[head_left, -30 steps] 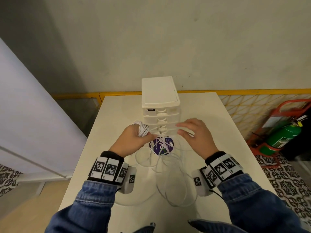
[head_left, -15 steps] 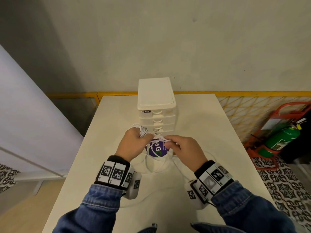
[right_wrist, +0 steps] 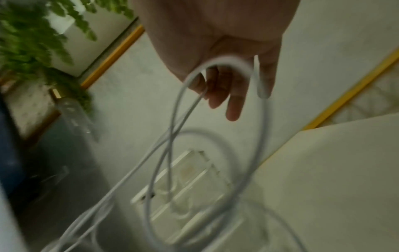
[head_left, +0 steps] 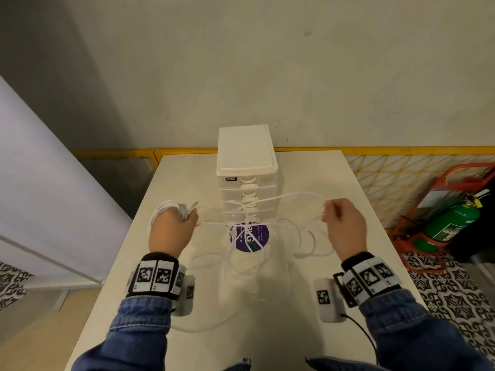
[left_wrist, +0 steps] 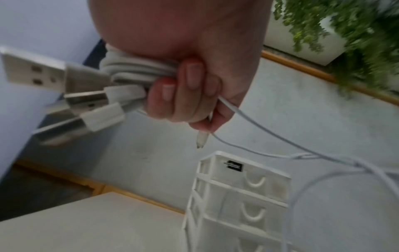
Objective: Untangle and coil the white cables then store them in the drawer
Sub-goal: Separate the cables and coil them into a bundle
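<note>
Bunching coiled white cables (left_wrist: 134,71) in clenched left fingers (left_wrist: 192,76), right fingers (right_wrist: 235,102) pinching one loose strand

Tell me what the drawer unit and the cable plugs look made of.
Drawer unit: likely plastic, off-white and slightly glossy, with drawer fronts translucent in the left wrist view. Cable plugs in the left hand: bare silvery metal shells, apparently, on matte white housings, probably plastic.

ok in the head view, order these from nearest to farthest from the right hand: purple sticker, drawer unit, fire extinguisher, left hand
From the right hand:
1. Purple sticker, on the table to its left.
2. Drawer unit, left and behind; too close to the sticker to rank firmly.
3. Fire extinguisher, right, on the floor.
4. Left hand, far left.
</note>
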Action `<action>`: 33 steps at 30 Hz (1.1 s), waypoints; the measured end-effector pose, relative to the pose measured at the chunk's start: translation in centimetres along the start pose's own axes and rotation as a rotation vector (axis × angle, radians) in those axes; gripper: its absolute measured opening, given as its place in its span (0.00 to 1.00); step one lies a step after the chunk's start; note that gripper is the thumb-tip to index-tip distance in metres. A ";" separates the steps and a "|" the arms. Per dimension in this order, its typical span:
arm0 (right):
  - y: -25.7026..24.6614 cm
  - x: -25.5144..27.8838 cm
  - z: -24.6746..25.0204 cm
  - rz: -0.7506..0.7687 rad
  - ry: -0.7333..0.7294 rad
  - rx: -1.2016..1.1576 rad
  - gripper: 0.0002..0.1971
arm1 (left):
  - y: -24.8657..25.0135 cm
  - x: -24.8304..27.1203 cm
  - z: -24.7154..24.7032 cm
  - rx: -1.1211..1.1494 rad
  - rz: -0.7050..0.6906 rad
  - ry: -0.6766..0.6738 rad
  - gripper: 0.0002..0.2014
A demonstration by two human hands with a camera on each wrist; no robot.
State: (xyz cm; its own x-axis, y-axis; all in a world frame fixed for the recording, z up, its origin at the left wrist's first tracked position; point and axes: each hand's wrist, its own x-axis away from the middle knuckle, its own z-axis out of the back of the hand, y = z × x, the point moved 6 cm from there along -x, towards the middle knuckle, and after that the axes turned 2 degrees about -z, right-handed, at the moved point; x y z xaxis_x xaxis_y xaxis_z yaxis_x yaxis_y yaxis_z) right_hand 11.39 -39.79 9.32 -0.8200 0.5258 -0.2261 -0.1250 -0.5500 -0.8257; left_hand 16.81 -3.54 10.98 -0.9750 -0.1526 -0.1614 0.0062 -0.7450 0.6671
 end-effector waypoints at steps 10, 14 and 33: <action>13.7 -0.3 2.1 -0.505 -0.059 0.375 0.16 | -2.9 -1.2 3.1 0.040 0.154 0.174 0.14; 17.3 0.8 1.7 -0.640 -0.094 0.369 0.15 | -4.4 -0.6 3.8 0.102 0.228 0.239 0.16; -5.4 5.8 -9.6 0.292 -0.781 0.074 0.19 | 9.1 1.3 0.6 0.238 -0.289 0.009 0.27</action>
State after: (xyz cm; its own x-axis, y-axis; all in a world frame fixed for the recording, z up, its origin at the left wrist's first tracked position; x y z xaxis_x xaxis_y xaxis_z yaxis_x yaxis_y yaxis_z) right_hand 12.64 -27.57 7.49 -0.9730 -0.2301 0.0196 0.1387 -0.6502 -0.7470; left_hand 15.44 -10.13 17.25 -0.9268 0.0354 -0.3740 -0.3223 -0.5864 0.7431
